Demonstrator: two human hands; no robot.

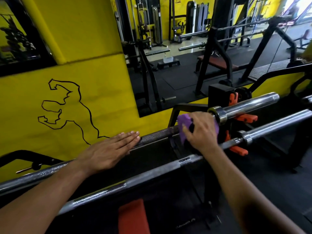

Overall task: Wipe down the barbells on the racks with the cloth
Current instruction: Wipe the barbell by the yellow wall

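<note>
**Wiping far bar, near bar not yet touched**

I've got right hand [200, 130] clamped round cloth [183, 127] on far bar [157, 135], just left of its collar. Left hand [108, 152] lies flat, fingers straight, steadying that bar. Near bar [152, 171] probably still to do; progress hard to judge. No containers near, only a blurry tub [168, 59] in the mirror

- A gym: racked barbells [152, 173], a red-padded bench [217, 63].
- Wall mirror [185, 48] reflecting weight machines [194, 19].
- Yellow wall [84, 48] with a flexing bodybuilder outline [67, 107].
</note>
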